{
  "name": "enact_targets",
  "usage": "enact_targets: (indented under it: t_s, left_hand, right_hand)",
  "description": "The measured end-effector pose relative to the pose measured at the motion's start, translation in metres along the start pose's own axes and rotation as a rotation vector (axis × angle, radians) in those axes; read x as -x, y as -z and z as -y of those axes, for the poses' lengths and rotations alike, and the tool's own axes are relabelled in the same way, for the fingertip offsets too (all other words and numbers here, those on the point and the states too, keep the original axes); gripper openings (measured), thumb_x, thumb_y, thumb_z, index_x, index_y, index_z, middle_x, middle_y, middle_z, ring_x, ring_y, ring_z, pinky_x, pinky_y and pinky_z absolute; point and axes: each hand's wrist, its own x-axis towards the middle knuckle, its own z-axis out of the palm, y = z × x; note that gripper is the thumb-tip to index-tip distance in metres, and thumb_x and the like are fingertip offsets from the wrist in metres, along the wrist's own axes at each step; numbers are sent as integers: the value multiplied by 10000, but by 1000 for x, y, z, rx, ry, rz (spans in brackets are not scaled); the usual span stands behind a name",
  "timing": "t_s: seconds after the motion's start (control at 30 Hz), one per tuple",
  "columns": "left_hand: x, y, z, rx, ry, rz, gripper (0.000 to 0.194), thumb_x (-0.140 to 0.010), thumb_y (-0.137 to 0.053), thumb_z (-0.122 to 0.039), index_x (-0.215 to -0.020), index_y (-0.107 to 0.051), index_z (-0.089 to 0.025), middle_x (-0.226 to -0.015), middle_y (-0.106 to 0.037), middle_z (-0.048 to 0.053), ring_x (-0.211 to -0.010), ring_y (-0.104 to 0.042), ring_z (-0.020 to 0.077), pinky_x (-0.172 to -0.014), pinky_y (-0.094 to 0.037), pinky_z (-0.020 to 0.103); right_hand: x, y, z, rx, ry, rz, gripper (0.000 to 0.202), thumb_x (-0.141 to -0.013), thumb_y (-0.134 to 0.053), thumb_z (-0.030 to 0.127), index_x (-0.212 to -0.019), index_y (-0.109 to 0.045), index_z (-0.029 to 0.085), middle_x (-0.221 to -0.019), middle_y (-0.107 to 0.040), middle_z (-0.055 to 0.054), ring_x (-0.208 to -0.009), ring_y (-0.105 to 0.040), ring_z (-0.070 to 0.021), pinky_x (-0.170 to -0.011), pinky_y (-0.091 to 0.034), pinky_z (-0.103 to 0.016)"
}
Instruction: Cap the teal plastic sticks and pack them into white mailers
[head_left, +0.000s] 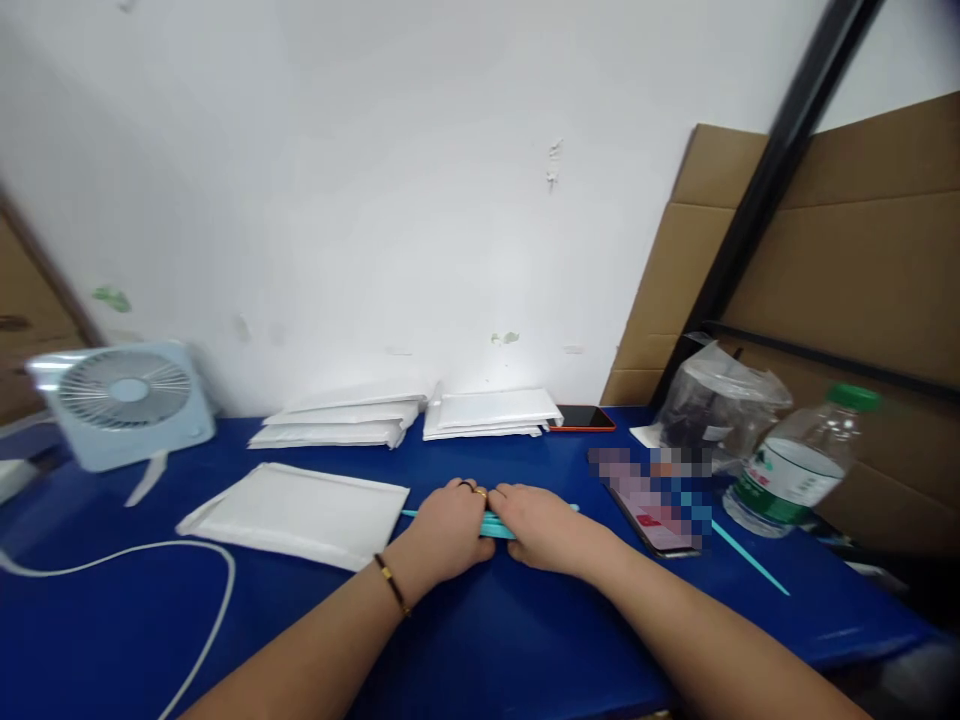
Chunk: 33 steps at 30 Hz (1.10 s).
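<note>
My left hand (451,527) and my right hand (541,527) are close together above the blue table. Between them they grip a small bundle of thin teal sticks (495,526), fingers wrapped over it. A pointed end sticks out to the left of my left hand, and another tip shows beyond my right hand. The bundle's middle is partly covered by my fingers, so its exact kind is unclear. A white padded envelope (307,513) lies flat just left of my left hand. To the right, a single thin teal stick (750,562) rests on the table.
Two stacks of white envelopes (341,425) (491,410) stand along the wall, with an orange-edged phone (581,418) beside them. A lit phone (649,510), a water bottle (791,470) and a plastic-wrapped cup (712,400) are right. Left are a fan (127,400) and white cable (225,590).
</note>
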Motion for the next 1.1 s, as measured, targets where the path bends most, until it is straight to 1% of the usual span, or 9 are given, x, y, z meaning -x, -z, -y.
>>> enact_targets:
  t_s: [0.1, 0.23, 0.37, 0.47, 0.67, 0.87, 0.97, 1.03, 1.1]
  left_hand:
    - [-3, -3, 0, 53, 68, -48, 180, -688, -535, -234, -844, -578, -154, -863, -638, 104, -822, -590, 253, -743, -427, 342]
    - [-2, 3, 7, 310, 149, -184, 198, -765, -504, -289, -917, -543, -168, -827, -650, 77, -741, -612, 226, -635, -424, 291]
    - [2, 14, 6, 635, 97, -404, 150, -814, -474, -284, -899, -530, -174, -800, -628, 28, -703, -587, 160, -619, -416, 238]
    - [3, 15, 2, 796, 85, -496, 145, -818, -479, -269, -915, -535, -177, -801, -623, 5, -689, -575, 137, -625, -422, 227]
    - [-2, 0, 9, 853, 78, -519, 222, -709, -603, -221, -915, -573, -141, -872, -652, 53, -785, -596, 180, -635, -444, 236]
    - [-4, 11, 28, 1035, 260, -490, 282, -775, -548, -430, -866, -540, -163, -544, -533, -39, -487, -517, 111, -500, -395, 218]
    - [-3, 19, 34, 1328, 282, -476, 343, -759, -556, -503, -796, -494, -168, -523, -461, -62, -436, -453, 77, -472, -363, 206]
    - [-3, 21, 35, 1548, 202, -363, 364, -745, -579, -509, -741, -475, -160, -559, -443, -61, -441, -433, 57, -478, -365, 204]
    - [-2, 20, 34, 1687, 146, -218, 374, -729, -611, -499, -754, -503, -142, -589, -448, -53, -454, -438, 49, -491, -379, 207]
  right_hand:
    - [-7, 14, 5, 161, -8, -20, 292, -692, -514, 89, -979, -553, 132, -933, -599, -111, -835, -573, -242, -698, -433, -332]
    - [-12, 71, 14, 326, 13, -68, 233, -688, -616, 197, -917, -594, 155, -875, -621, -96, -805, -584, -247, -690, -416, -339]
    - [-11, 134, 21, 332, -7, -407, 520, -726, -546, 581, -1061, -573, 184, -952, -611, -108, -883, -567, -274, -761, -386, -383]
    - [-18, 149, 34, 231, -79, -488, 500, -846, -346, 588, -1005, -608, 192, -923, -619, -103, -822, -581, -241, -677, -393, -330]
    - [-43, 119, 63, -49, 51, -210, 467, -906, -315, 471, -753, -639, 172, -752, -625, -74, -672, -572, -173, -607, -385, -268]
    - [-23, 103, 25, -246, -108, -504, 287, -901, -342, 281, -1041, -574, 188, -923, -615, -63, -796, -565, -164, -707, -416, -270]
    - [-7, 76, 5, -246, -31, -234, 243, -771, -494, 153, -989, -595, 189, -900, -595, -42, -749, -559, -147, -691, -427, -255]
    - [-1, 53, 1, -254, 97, -24, 306, -694, -566, 108, -986, -599, 193, -957, -571, -42, -781, -561, -141, -697, -431, -238]
    - [0, 34, 1, -275, 91, 44, 245, -700, -551, 83, -921, -602, 175, -934, -558, -41, -733, -554, -119, -661, -429, -219]
